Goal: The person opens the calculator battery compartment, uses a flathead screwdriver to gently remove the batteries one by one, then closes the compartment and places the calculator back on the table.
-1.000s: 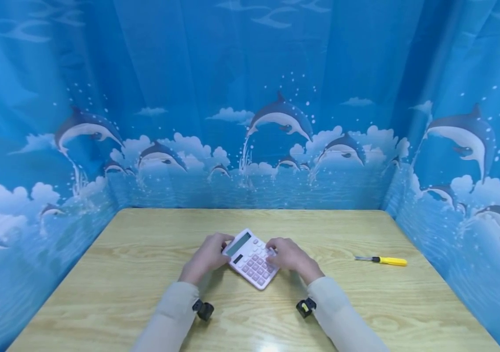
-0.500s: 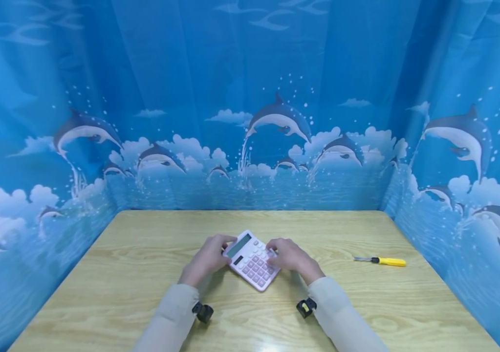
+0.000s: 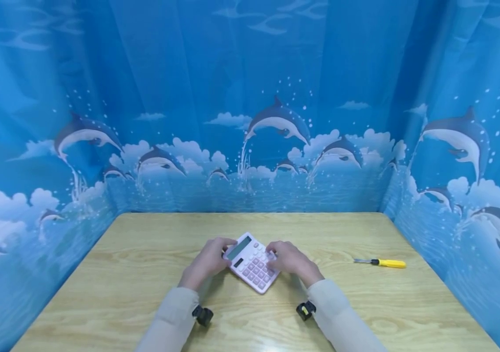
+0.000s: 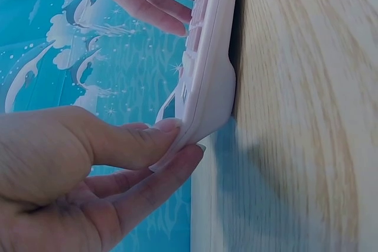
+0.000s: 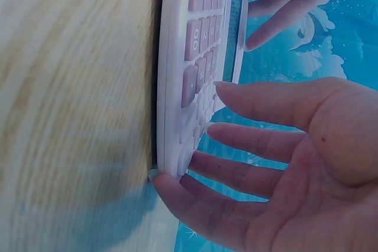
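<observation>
Pinching: left hand [image 3: 207, 259], thumb and fingers on a corner of the calculator [image 3: 251, 266] near its screen [image 3: 238, 248].
Spread: right hand [image 3: 292, 259], fingers apart by the keys [image 3: 256, 273], one touching the edge.
Calculator: on the bench [image 3: 144, 274], turned slanty, between the hands.
Yellow tool [image 3: 388, 263]: well to the right of the right hand.
Dolphin curtain [image 3: 214, 73]: past both hands.

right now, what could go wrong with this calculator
The left hand pinches the calculator only by its edge near the screen, so it might slip if pulled. The right hand has its thumb at the keys, so one could get pressed by accident.
</observation>
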Demonstrator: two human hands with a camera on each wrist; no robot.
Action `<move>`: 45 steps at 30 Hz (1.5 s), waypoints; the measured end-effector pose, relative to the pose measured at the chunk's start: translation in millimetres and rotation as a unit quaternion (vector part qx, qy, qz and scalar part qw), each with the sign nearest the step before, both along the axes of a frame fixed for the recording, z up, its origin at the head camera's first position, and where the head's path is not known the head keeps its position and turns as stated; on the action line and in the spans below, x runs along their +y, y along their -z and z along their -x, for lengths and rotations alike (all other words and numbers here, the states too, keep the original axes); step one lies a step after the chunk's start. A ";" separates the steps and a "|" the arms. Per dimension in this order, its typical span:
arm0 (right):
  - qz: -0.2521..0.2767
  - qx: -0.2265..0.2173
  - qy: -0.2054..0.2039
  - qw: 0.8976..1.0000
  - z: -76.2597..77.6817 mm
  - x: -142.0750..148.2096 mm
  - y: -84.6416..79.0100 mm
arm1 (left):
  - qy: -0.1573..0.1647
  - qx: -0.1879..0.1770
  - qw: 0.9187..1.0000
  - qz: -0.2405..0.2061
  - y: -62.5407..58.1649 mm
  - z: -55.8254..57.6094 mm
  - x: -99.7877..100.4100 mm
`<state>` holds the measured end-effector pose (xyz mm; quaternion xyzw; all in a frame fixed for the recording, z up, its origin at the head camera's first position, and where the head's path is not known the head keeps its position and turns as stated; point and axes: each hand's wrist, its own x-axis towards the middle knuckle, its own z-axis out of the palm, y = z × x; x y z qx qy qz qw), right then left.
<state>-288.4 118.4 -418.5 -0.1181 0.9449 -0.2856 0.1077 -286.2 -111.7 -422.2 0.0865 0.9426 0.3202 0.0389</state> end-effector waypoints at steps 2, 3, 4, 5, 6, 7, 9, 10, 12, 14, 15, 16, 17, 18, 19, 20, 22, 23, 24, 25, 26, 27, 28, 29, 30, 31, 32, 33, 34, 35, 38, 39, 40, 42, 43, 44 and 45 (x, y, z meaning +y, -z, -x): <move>0.000 0.001 -0.001 1.000 -0.3 -0.1 0.6 | 0.002 0.001 1.000 0.000 1.0 -0.2 -0.5; -0.001 0.001 -0.002 1.000 -0.4 -0.2 1.0 | 0.002 0.000 1.000 0.000 1.8 0.2 -0.9; 0.000 0.001 -0.001 1.000 -0.6 -0.4 1.5 | 0.003 0.003 1.000 0.001 2.3 0.5 -1.3; 0.000 0.002 -0.002 1.000 -0.4 -0.5 2.1 | 0.003 0.004 1.000 -0.001 3.0 0.7 -1.7; -0.001 0.004 -0.003 1.000 -0.4 -0.6 2.6 | 0.003 0.005 1.000 -0.001 3.5 1.1 -2.1; -0.002 0.006 -0.004 1.000 -0.3 -0.8 2.8 | 0.004 0.006 1.000 0.000 3.9 1.6 -2.4; -0.001 0.007 -0.004 1.000 -0.4 -1.2 3.5 | 0.003 0.004 1.000 0.000 4.7 2.7 -2.5; -0.003 0.010 -0.007 1.000 -0.4 -1.4 3.6 | 0.002 0.003 1.000 -0.001 4.7 2.9 -2.4; -0.002 0.010 -0.007 1.000 -0.8 -1.6 4.5 | 0.003 -0.002 1.000 0.002 5.0 3.5 -2.1; -0.001 0.009 -0.006 1.000 -1.4 -1.7 5.1 | -0.001 -0.009 1.000 0.001 5.0 3.4 -1.5; -0.001 0.009 -0.007 1.000 -1.6 -1.6 5.4 | -0.002 -0.011 1.000 0.003 5.0 3.3 -1.2; -0.002 0.011 -0.008 1.000 -1.8 -1.6 5.3 | -0.002 -0.012 1.000 0.004 4.7 2.7 -0.9; -0.001 0.011 -0.007 1.000 -2.1 -1.4 5.5 | -0.003 -0.013 1.000 0.005 4.4 2.2 -0.6; -0.002 0.012 -0.008 1.000 -2.2 -1.4 5.4 | -0.006 -0.016 1.000 0.004 4.1 1.6 -0.2; -0.003 0.014 -0.009 1.000 -2.2 -1.3 5.3 | -0.007 -0.017 1.000 0.004 3.8 1.4 0.2; -0.004 0.016 -0.009 1.000 -2.2 -1.2 5.5 | -0.008 -0.018 1.000 0.004 3.4 0.7 0.6; -0.006 0.019 -0.011 1.000 -2.2 -1.1 5.6 | -0.010 -0.019 1.000 0.003 3.0 -0.2 1.2; -0.006 0.020 -0.011 1.000 -2.0 -1.1 6.0 | -0.011 -0.020 1.000 0.001 2.6 -0.7 1.6; -0.006 0.020 -0.012 1.000 -1.9 -1.0 6.3 | -0.011 -0.019 1.000 0.001 2.6 -1.0 1.7; -0.007 0.020 -0.012 1.000 -2.0 -0.8 6.3 | -0.011 -0.018 1.000 0.000 2.9 -1.2 1.8; -0.008 0.021 -0.012 1.000 -2.0 -0.7 5.9 | -0.010 -0.016 1.000 -0.001 2.9 -1.6 1.7; -0.007 0.019 -0.012 1.000 -1.9 -0.6 5.7 | -0.010 -0.014 1.000 -0.003 3.1 -1.6 1.5; -0.006 0.018 -0.012 1.000 -1.9 -0.5 5.6 | -0.008 -0.011 1.000 -0.003 3.4 -1.2 1.1; -0.006 0.017 -0.011 1.000 -1.9 -0.3 5.1 | -0.006 -0.008 1.000 -0.003 3.6 -0.8 0.7; -0.005 0.016 -0.011 1.000 -1.8 -0.1 4.7 | -0.005 -0.004 1.000 -0.002 3.9 -0.3 0.5; -0.004 0.015 -0.010 1.000 -1.9 0.0 4.1 | -0.004 -0.002 1.000 -0.001 3.9 0.1 0.5; -0.004 0.014 -0.010 1.000 -1.9 0.2 4.0 | -0.003 0.000 1.000 0.000 4.1 0.7 0.3; -0.002 0.013 -0.009 1.000 -2.0 0.3 3.9 | -0.001 0.002 1.000 0.000 4.0 0.9 0.4; -0.002 0.013 -0.010 1.000 -2.5 0.3 3.5 | 0.000 0.003 1.000 0.001 4.1 1.2 0.6; -0.003 0.014 -0.010 1.000 -2.9 0.4 3.3 | 0.001 0.004 1.000 0.002 4.1 1.3 0.8; -0.007 0.015 -0.011 1.000 -4.1 0.6 3.0 | 0.007 0.006 1.000 0.000 4.9 1.0 1.4; -0.009 0.015 -0.011 1.000 -4.4 0.5 2.6 | 0.008 0.006 1.000 -0.002 4.9 0.6 1.7; -0.011 0.015 -0.011 1.000 -4.8 0.5 2.1 | 0.007 0.006 1.000 -0.002 5.1 0.6 2.0; -0.015 0.016 -0.009 1.000 -4.9 0.9 1.6 | 0.008 0.008 1.000 -0.003 5.4 0.4 2.8; -0.017 0.015 -0.007 1.000 -5.1 1.0 1.1 | 0.007 0.005 1.000 -0.006 5.3 0.4 3.3; -0.018 0.016 -0.007 1.000 -5.2 1.2 0.9 | 0.009 0.006 1.000 -0.005 5.0 0.6 3.7; -0.020 0.017 -0.006 1.000 -5.3 1.6 0.7 | 0.007 0.004 1.000 -0.007 4.8 0.7 4.2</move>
